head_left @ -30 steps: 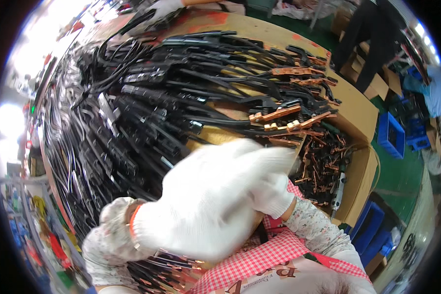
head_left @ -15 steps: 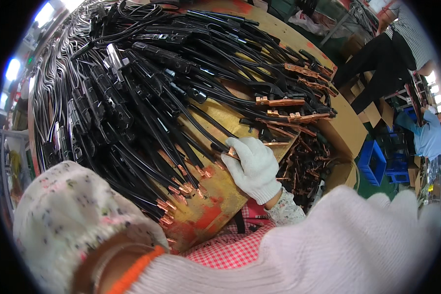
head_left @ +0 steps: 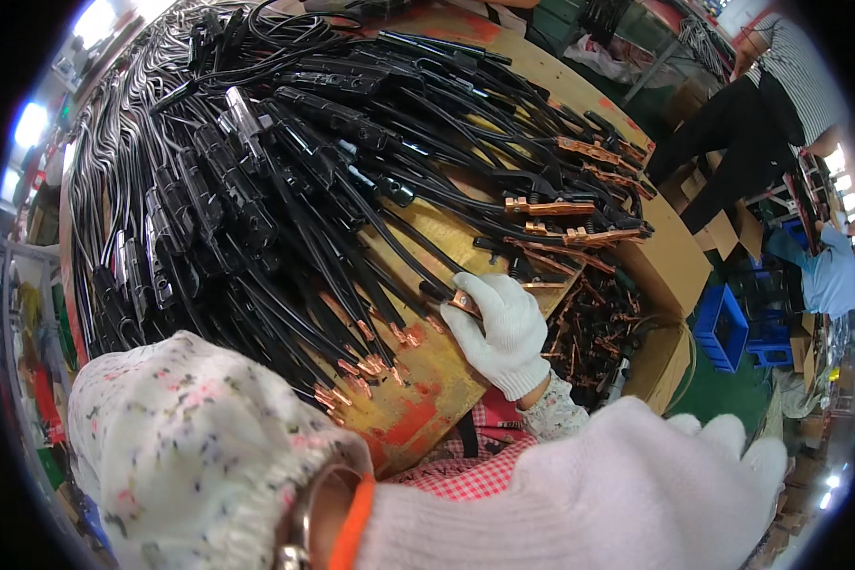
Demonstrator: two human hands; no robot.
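Observation:
A white-gloved right hand, my right hand [head_left: 505,334], is closed over the table's near right edge. Its thumb and forefinger pinch a copper end piece [head_left: 463,302] on a black cable [head_left: 418,239]. My left hand [head_left: 627,475], also gloved in white, looms large in the foreground, reaching rightward across my body. Its fingers stretch out slightly apart, nothing visible in them; its palm side is hidden. Just beyond lie many black cables with bare copper ends [head_left: 370,366]. Copper-jawed clamp parts [head_left: 551,206] lie at the table's right.
Black plastic handles [head_left: 228,180] cover the left of the worn yellow table [head_left: 427,408]. A cardboard box [head_left: 670,275] holding copper parts [head_left: 589,323] stands against its right edge. Blue crates [head_left: 722,328] sit on the green floor. Two other people [head_left: 779,104] are at the right.
My left hand has drawn slightly left and down, its forearm shifting rightward in view. The right hand keeps its pinch on the copper-ended cable. The whole view has shifted slightly.

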